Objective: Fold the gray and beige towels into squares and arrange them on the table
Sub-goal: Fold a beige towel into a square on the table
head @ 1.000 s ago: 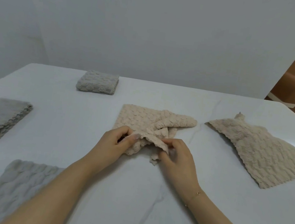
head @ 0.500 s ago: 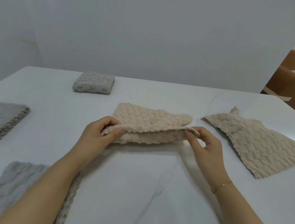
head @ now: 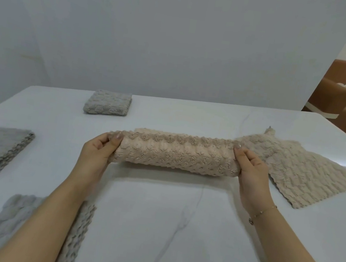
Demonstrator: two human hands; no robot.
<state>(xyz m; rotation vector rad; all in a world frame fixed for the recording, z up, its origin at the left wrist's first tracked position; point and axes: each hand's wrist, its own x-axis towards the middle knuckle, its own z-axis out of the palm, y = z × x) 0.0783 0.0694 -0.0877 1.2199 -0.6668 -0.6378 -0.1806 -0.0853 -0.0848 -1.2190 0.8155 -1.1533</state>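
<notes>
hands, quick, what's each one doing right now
Left hand: pinching the left end of the beige textured towel.
Right hand: pinching its right end.

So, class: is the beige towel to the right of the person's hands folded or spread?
Spread. The beige towel lies open in a single flat layer on the table, edges unfolded and one corner peaked, unlike the gray folded square.

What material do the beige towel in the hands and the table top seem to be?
Beige towel: soft plush fabric, probably microfibre or terry; its bumpy, fuzzy surface shows this. Table: glossy white stone or imitation of it; thin grey veins and light reflections suggest marble.
</notes>
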